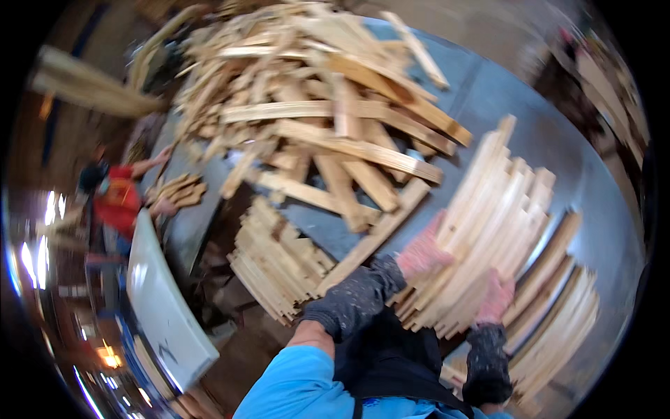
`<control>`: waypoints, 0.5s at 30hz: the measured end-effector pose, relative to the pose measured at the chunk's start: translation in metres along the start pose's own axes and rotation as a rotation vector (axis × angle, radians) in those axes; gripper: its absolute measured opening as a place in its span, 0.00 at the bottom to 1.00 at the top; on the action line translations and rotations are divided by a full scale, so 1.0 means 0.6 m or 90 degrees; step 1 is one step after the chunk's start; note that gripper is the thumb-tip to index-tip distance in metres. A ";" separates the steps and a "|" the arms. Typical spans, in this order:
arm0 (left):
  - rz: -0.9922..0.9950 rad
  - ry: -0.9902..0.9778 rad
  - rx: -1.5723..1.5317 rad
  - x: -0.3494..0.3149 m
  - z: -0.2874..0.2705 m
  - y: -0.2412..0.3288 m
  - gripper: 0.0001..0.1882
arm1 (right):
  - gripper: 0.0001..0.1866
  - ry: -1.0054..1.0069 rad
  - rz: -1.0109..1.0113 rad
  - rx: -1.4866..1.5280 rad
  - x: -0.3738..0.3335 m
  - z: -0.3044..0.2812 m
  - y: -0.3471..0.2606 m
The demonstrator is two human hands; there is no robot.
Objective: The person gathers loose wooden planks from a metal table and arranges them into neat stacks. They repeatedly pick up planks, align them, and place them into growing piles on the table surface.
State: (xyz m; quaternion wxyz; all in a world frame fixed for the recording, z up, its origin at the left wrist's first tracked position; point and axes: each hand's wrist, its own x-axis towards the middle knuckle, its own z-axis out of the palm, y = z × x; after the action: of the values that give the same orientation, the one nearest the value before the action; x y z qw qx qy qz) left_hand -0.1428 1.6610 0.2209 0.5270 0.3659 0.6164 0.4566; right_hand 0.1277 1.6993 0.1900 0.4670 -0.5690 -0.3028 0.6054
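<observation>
A bundle of pale wooden strips (pixel 481 223) lies side by side in front of me, its ends uneven. My left hand (pixel 424 250), in a pinkish work glove, grips the bundle's left side. Against its right side, near the close end, my right hand (pixel 494 299) is pressed in a matching glove. Both hands hold the strips between them; some fingertips are hidden or blurred. Dark speckled sleeve covers reach up both forearms. Just right of my right hand lie more wooden strips (pixel 558 332), with a few darker curved pieces (pixel 544 269) alongside.
A big jumbled heap of wooden pieces (pixel 335 140) covers the far left of the bluish metal table (pixel 513 91). Another row of strips (pixel 276 262) sits left of my left arm. At the left, a person in red (pixel 115 199) handles wood behind a pale curved panel (pixel 160 300).
</observation>
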 end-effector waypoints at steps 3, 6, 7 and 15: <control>0.114 0.046 -0.030 -0.052 -0.042 0.044 0.66 | 0.23 0.010 -0.074 -0.203 -0.039 0.070 -0.091; 0.213 0.187 -0.060 -0.134 -0.129 0.092 0.64 | 0.28 -0.060 -0.222 -0.300 -0.067 0.200 -0.139; 0.206 0.247 -0.077 -0.173 -0.155 0.100 0.64 | 0.30 -0.073 -0.246 -0.314 -0.087 0.243 -0.150; 0.262 0.597 -0.338 -0.447 -0.402 0.025 0.61 | 0.42 -0.477 -0.564 -0.621 -0.308 0.669 -0.118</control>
State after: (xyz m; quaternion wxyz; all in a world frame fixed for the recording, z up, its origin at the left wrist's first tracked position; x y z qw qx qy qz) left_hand -0.3331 1.3733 0.3265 0.1716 0.0917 0.5644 0.8023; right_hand -0.2622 1.6238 0.3964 0.2279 -0.2922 -0.8750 0.3116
